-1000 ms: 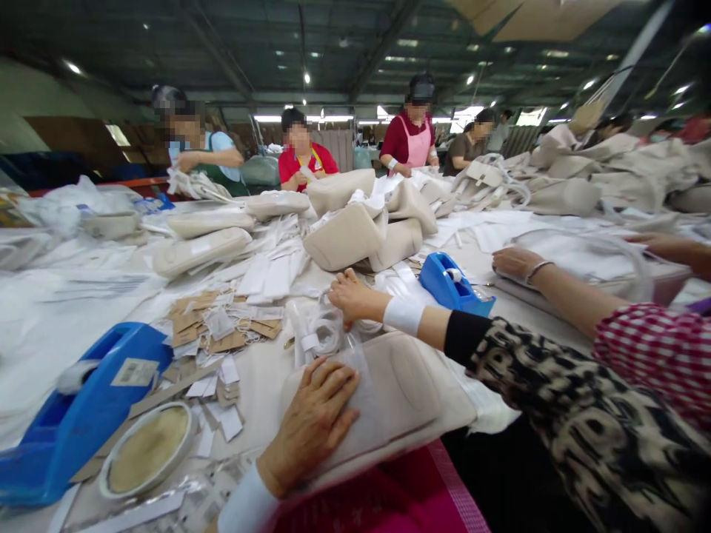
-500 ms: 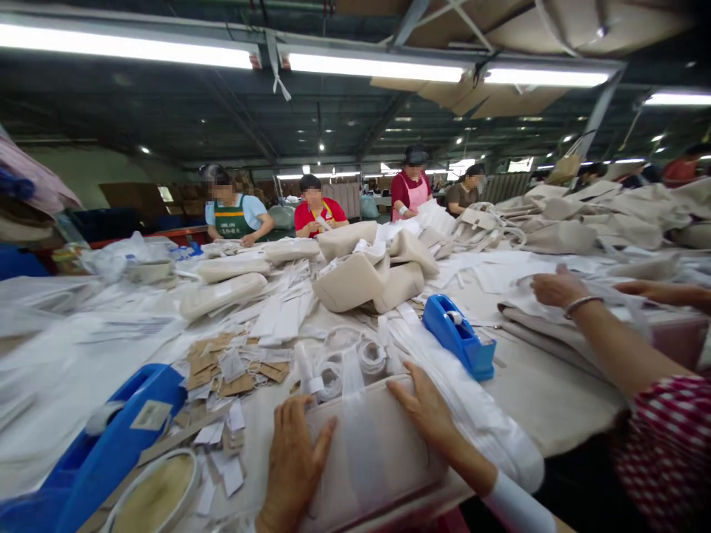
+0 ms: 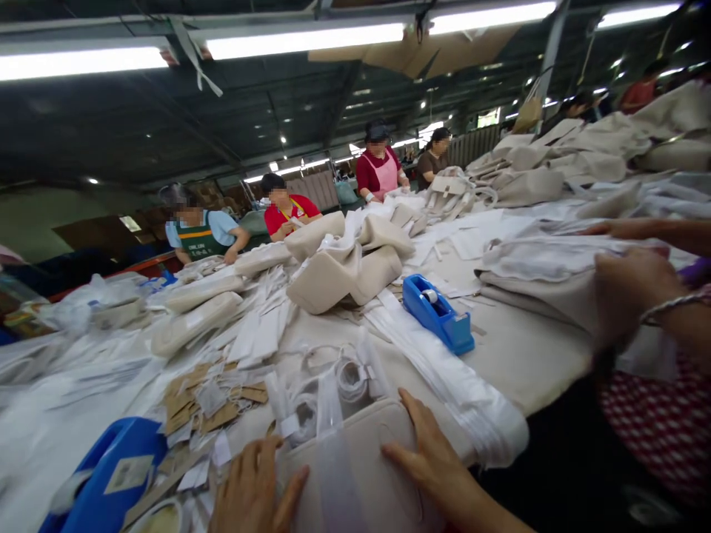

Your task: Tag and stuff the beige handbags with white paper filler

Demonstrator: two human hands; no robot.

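A beige handbag (image 3: 383, 459) stands in front of me at the table's near edge, with a pale translucent strip (image 3: 333, 422) running over its top and down its front. My left hand (image 3: 255, 485) grips its left side, thumb lying on the front. On the right, my right hand (image 3: 430, 451) holds the upper corner, thumb on the front and fingers around the edge. Wrapped, coiled straps (image 3: 351, 379) rise behind the bag's top. Brown and white tags (image 3: 208, 396) are heaped beyond my left hand.
Blue tape dispensers stand on both sides, one at left (image 3: 114, 474), one at right (image 3: 438, 314). White plastic sleeves (image 3: 472, 411) lie right of the bag. Beige bags (image 3: 325, 277) pile up ahead. A co-worker's hand (image 3: 633, 289) handles another bag at right; several people work across the table.
My view has tilted and shifted right, so the bag and my hands appear lower and further left. Both hands keep their hold. The co-worker's hand at right has moved nearer its body.
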